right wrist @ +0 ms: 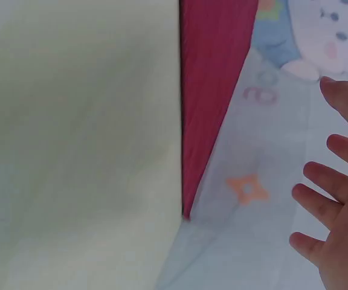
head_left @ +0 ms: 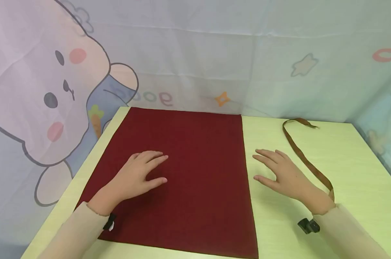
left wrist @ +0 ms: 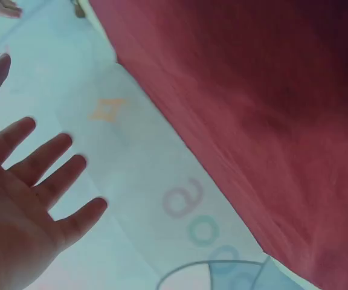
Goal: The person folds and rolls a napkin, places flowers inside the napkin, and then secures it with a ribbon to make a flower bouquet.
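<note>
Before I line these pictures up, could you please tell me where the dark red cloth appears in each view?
Head: the dark red cloth spans the centre and lower left of centre.
Left wrist: it fills most of the right half, reaching the top edge.
Right wrist: it is a narrow wedge from the top edge, right of centre, tapering downward.
Shared landmark: the orange four-pointed star on the backdrop.

Head view looked forward and down over worktop [head_left: 360,162]; wrist views, nearer in, faced backdrop [head_left: 195,46]; all shared red cloth [head_left: 198,162].
</note>
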The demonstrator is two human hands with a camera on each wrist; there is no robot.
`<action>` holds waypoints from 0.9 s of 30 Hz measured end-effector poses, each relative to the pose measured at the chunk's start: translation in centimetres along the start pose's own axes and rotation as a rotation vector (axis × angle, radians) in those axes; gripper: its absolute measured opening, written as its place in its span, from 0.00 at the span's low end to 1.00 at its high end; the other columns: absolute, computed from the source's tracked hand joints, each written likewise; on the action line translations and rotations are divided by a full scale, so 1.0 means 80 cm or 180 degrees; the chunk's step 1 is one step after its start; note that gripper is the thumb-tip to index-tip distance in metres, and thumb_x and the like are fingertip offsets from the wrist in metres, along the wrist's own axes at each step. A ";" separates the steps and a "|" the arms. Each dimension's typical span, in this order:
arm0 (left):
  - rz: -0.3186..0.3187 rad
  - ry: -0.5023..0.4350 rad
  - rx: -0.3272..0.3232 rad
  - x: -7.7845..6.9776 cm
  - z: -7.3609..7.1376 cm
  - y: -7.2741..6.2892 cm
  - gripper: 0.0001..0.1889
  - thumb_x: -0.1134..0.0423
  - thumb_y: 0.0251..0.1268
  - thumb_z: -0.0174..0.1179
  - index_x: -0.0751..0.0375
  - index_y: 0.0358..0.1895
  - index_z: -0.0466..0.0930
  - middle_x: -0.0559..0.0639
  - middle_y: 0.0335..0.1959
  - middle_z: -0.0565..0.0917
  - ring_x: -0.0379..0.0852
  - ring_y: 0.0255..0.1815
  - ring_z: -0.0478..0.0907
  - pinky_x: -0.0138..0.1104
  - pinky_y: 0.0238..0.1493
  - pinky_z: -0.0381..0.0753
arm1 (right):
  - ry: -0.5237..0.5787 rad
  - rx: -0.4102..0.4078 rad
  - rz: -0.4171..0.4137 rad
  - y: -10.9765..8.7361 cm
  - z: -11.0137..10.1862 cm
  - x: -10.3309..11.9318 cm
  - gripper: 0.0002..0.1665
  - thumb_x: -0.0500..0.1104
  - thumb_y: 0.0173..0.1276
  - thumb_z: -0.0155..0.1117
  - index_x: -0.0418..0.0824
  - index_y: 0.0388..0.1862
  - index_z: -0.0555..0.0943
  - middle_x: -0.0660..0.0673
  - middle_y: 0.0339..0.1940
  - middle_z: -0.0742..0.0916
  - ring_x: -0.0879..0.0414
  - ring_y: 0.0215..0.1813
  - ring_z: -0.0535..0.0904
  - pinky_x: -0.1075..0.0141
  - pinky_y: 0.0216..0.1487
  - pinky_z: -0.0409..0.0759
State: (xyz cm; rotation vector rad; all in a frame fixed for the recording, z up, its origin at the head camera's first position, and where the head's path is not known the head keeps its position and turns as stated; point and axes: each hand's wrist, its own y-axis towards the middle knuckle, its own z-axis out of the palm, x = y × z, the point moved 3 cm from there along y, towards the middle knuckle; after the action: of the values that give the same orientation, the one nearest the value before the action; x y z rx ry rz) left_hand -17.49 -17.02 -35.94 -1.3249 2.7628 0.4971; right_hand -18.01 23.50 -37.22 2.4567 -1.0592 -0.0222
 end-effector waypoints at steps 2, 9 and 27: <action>0.0059 -0.0062 0.0035 -0.014 0.001 -0.013 0.34 0.47 0.54 0.69 0.56 0.64 0.74 0.55 0.59 0.76 0.52 0.62 0.71 0.54 0.58 0.68 | 0.0118 0.0063 -0.0123 -0.004 0.002 0.019 0.33 0.50 0.61 0.70 0.38 0.63 0.75 0.40 0.63 0.78 0.44 0.62 0.73 0.43 0.62 0.64; 0.0178 -0.0287 0.0466 -0.058 0.018 -0.047 0.30 0.44 0.56 0.67 0.52 0.62 0.77 0.45 0.56 0.78 0.43 0.57 0.73 0.47 0.55 0.72 | 0.0527 0.0352 -0.0425 -0.032 0.018 0.073 0.31 0.54 0.61 0.71 0.43 0.60 0.78 0.46 0.62 0.79 0.51 0.61 0.74 0.59 0.57 0.71; 0.0611 -0.0305 0.0948 -0.107 0.055 -0.083 0.15 0.53 0.40 0.72 0.48 0.34 0.79 0.32 0.31 0.68 0.32 0.34 0.63 0.28 0.36 0.60 | 0.1271 0.1145 -0.0571 -0.089 0.047 0.113 0.15 0.48 0.56 0.75 0.56 0.43 0.85 0.62 0.48 0.76 0.65 0.48 0.71 0.70 0.47 0.73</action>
State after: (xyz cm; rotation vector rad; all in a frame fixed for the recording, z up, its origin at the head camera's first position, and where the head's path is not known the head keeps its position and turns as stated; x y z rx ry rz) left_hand -7.40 -13.12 -40.46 -0.9538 2.7603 0.1407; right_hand -7.50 19.98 -42.06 2.7023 -0.7133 0.6249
